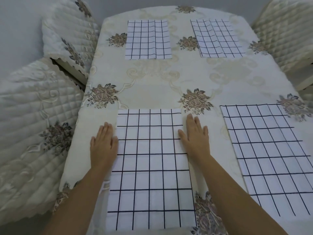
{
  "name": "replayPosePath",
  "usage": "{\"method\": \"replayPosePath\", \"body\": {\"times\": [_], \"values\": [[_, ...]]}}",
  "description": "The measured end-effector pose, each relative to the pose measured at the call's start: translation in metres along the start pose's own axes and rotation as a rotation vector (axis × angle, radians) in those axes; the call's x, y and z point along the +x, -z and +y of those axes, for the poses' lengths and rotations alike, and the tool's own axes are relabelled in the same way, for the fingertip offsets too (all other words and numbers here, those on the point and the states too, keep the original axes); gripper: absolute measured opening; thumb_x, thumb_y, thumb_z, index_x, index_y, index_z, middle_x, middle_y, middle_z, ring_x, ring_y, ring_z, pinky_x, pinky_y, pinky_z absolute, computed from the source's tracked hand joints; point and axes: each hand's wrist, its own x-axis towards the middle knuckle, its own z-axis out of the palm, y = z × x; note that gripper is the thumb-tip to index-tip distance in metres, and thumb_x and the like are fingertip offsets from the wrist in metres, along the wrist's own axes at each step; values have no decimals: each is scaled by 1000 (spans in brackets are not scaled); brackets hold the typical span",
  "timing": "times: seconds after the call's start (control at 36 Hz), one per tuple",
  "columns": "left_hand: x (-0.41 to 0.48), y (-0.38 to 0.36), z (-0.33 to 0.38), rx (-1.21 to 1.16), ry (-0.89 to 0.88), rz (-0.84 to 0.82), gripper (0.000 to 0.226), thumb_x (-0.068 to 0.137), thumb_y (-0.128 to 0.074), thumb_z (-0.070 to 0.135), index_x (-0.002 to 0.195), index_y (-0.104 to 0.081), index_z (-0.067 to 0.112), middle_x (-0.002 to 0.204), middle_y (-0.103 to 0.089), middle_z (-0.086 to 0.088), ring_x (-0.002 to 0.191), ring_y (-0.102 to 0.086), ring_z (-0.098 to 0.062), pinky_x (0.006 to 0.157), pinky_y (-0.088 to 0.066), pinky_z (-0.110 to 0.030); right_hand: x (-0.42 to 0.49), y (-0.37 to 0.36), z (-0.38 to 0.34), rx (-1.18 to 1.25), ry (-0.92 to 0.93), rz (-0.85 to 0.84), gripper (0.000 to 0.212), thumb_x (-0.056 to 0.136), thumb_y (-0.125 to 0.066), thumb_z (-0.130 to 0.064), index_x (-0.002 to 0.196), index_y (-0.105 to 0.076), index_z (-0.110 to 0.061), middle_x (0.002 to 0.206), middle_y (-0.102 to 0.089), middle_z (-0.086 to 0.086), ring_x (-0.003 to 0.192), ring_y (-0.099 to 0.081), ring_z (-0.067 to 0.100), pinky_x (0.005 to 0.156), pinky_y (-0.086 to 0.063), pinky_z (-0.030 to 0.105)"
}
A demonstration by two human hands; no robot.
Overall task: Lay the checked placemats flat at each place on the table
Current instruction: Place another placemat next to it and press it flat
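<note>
Several white placemats with a black check lie flat on the cream tablecloth point(152, 82). The near left placemat point(150, 170) lies straight in front of me. My left hand point(104, 145) rests flat with straight fingers along its left edge. My right hand point(194, 134) presses flat with straight fingers on its right edge. A second placemat point(271, 155) lies at the near right, untouched. Two more lie at the far side, one at the left point(148, 39) and one at the right point(217, 38).
Embroidered flowers dot the tablecloth, one point(195, 100) just beyond my right hand. Quilted cream chairs stand close to the table: two on the left point(35, 126) point(67, 36) and one at the far right point(286, 33). The table's left edge falls away beside my left hand.
</note>
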Motion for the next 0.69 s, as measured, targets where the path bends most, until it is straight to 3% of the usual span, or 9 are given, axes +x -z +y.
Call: {"method": "replayPosePath", "body": {"times": [0.11, 0.31, 0.47, 0.53, 0.58, 0.64, 0.69], "values": [[-26, 3, -12, 88, -8, -23, 62, 89, -17, 36, 147, -21, 16, 156, -13, 2, 144, -9, -14, 115, -8, -42, -35, -2, 10, -58, 11, -18, 70, 86, 1, -54, 150, 0, -25, 157, 9, -12, 142, 15, 6, 117, 7, 38], [-76, 6, -24, 67, 9, -30, 63, 87, -12, 38, 148, -18, 19, 156, -8, 6, 144, -5, -11, 116, -4, -41, -93, -2, 18, -101, -26, -47, 72, 84, 5, -54, 149, 0, -25, 151, 18, -16, 137, 21, 2, 115, 10, 38], [-114, 8, -26, 51, 65, 16, 50, 97, -24, 30, 146, -26, 19, 156, -14, 5, 144, -10, -13, 115, -9, -41, -143, -10, 22, -71, -3, -50, 102, 66, 32, -72, 148, -1, -21, 153, 13, -11, 139, 18, 6, 115, 8, 36], [-125, 10, -27, 22, 75, 13, 64, 89, -14, 43, 143, -33, 16, 154, -21, 1, 143, -16, -16, 115, -11, -41, -157, -12, 22, -27, -19, -35, 100, 69, 27, -73, 148, -7, -23, 152, 8, -14, 139, 13, 3, 115, 6, 34], [-138, 8, -32, 13, 69, -5, 85, 80, -3, 61, 143, -32, 13, 153, -23, -1, 143, -17, -18, 116, -9, -42, -172, -12, 18, 38, -46, 7, 89, 77, 9, -68, 147, -20, -23, 153, -3, -15, 138, 6, 0, 115, 4, 32], [-155, 7, -35, -3, 48, -12, 107, 71, 2, 81, 144, -29, 10, 153, -25, -3, 143, -18, -19, 116, -4, -41, -187, -12, 12, 128, -85, 53, 81, 77, -4, -59, 142, -36, -21, 148, -13, -18, 138, -4, 0, 115, -2, 31], [-174, 7, -34, -29, 13, -49, 115, 62, -4, 89, 147, -17, 11, 154, -16, 1, 143, -9, -11, 115, 1, -37, -200, -13, 6, 202, -114, 85, 72, 78, -17, -57, 131, -50, -20, 142, -23, -19, 141, -17, 9, 115, -12, 34]]}}
